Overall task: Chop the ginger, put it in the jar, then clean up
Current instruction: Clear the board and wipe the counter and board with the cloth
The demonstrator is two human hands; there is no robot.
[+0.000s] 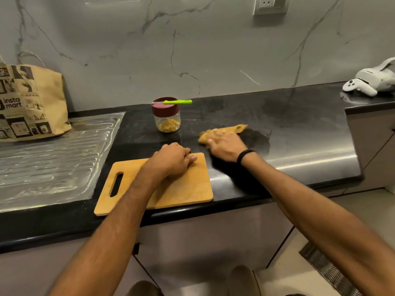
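A clear jar (167,122) with a maroon lid stands on the black counter and holds chopped ginger. A knife with a green handle (177,101) lies across its lid. A wooden chopping board (181,189) lies at the counter's front edge. My left hand (171,161) rests on the board's far edge with its fingers curled over that edge. My right hand (224,146) presses flat on a yellow cloth (237,128) on the counter, right of the jar. A wet smear shows on the counter around the cloth.
A steel sink drainboard (49,159) fills the left side, with a brown paper bag (27,101) standing at its back. A white headset and controller (372,82) lie at the far right. The counter (288,116) steps down at its right end.
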